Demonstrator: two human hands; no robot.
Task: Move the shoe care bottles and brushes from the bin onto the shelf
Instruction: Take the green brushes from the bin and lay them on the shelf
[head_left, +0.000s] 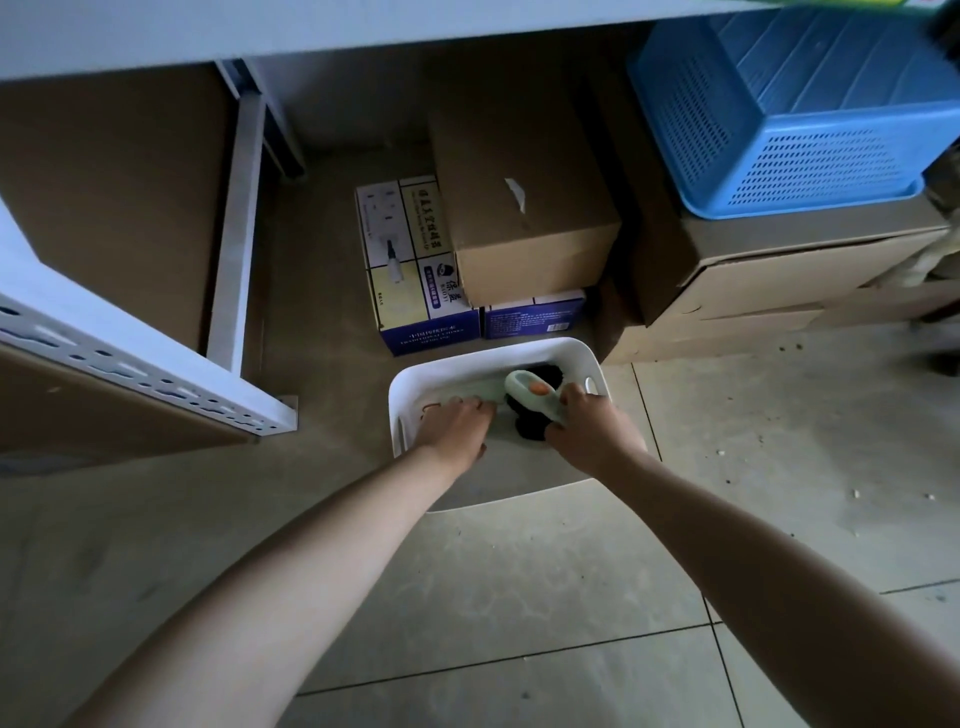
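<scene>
A white plastic bin stands on the floor in front of the shelf. Both my hands reach into it. My right hand grips a pale green brush with an orange button and dark bristles, tilted up above other dark items in the bin. My left hand rests on a pale green object at the bin's left side, fingers curled over it; whether it grips it I cannot tell. The white metal shelf runs along the left and its upper board crosses the top.
Cardboard boxes and printed blue-and-yellow cartons sit on the floor behind the bin. A blue perforated basket rests on stacked cartons at the right. A white upright post stands left of the bin. Tiled floor lies below.
</scene>
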